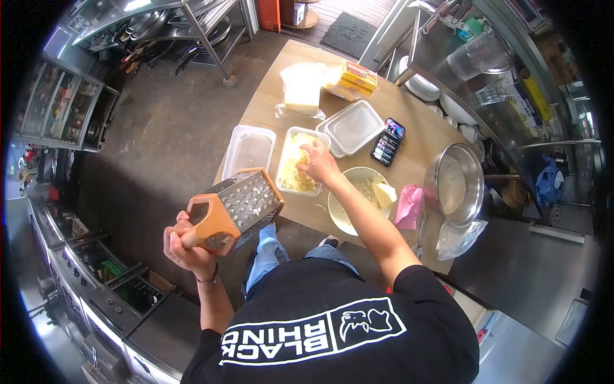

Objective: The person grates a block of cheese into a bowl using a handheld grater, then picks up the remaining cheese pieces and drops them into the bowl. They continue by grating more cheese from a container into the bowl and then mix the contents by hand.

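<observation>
My left hand [185, 246] grips the orange handle of a metal box grater [238, 206], held tilted in the air beyond the near left edge of the wooden table [419, 137]. My right hand [318, 163] reaches into a clear plastic container [289, 168] holding grated cheese, with the fingers on the shreds. Just right of it stands a pale yellow bowl [342, 214] with more shreds and a block of cheese [384, 192].
An empty clear container [248, 150] lies left of the cheese container, and another clear tub [353, 126] lies behind it. A phone [388, 141], pink cloth [409, 206], steel bowl [455, 184], bagged cheese [300, 89] and yellow packets [358, 77] share the table. Shelves of dishes stand at right.
</observation>
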Demonstrator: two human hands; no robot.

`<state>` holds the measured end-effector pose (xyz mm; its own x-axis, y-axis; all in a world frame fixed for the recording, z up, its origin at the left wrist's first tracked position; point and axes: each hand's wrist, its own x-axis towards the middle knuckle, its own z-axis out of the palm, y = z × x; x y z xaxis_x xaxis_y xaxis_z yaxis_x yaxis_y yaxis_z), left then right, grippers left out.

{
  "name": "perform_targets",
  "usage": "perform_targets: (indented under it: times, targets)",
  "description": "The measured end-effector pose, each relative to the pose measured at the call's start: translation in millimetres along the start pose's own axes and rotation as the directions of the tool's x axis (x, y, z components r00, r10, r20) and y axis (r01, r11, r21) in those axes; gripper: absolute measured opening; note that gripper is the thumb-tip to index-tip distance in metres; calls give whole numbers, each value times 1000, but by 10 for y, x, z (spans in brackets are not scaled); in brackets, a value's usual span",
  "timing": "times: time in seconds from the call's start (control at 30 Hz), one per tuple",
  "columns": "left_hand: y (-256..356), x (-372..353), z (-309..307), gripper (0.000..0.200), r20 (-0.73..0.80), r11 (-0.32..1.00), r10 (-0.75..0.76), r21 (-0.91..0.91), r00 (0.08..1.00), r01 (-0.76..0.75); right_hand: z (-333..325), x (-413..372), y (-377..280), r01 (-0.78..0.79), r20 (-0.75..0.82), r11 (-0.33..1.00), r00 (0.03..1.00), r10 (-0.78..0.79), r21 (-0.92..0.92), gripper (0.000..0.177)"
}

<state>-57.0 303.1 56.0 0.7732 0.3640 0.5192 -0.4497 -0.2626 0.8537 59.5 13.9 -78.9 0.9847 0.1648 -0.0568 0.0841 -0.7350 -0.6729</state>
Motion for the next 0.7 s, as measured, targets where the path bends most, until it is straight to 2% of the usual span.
perform_targets:
  times: [0.07,0.2,0.27,0.3,0.33,0.37,0.4,0.47,0.53,0.6,0.63,0.7]
  targets:
    - [-8,6,17,25,32,999,-16,-44,999,18,18,48,-89,-27,203,985,977,62,-173,41]
    - [-34,-50,41,29,-49,998,-11,57,999,14,63,114,79,83,306,992,951,-49,-99,42]
    - [-16,-34,40,30,-75,993,-32,108,997,40,-193,190,-101,-79,405,996,910,91,-45,38]
    - [6,-3,31,24,-22,1000,-26,14,999,26,-126,234,0,-79,405,996,910,91,-45,38]
    - [15,16,17,19,30,997,-15,-81,999,17,10,276,171,-58,260,997,963,68,-48,35]
    - [-6,18,-8,19,31,997,-15,-81,999,18,85,293,271,-37,109,998,993,43,-54,32]
    - [-55,12,-38,11,73,996,23,-92,997,-16,-21,282,191,18,54,999,998,-16,-42,29]
    - [-151,-22,-128,7,115,994,62,-102,991,-50,-96,306,195,-10,42,999,999,11,-42,27]
    - [-208,-52,-166,13,201,921,225,277,954,-275,-109,310,216,-35,31,999,999,36,-41,25]
    - [-208,-48,-147,11,200,931,243,227,949,-286,-86,226,221,5,-79,994,997,3,110,17]
    - [-195,-36,-129,10,198,938,262,177,944,-297,-4,184,259,7,-80,994,997,2,109,17]
    - [-169,-31,-116,9,206,938,256,184,945,-294,122,58,235,204,53,972,979,-199,-114,13]
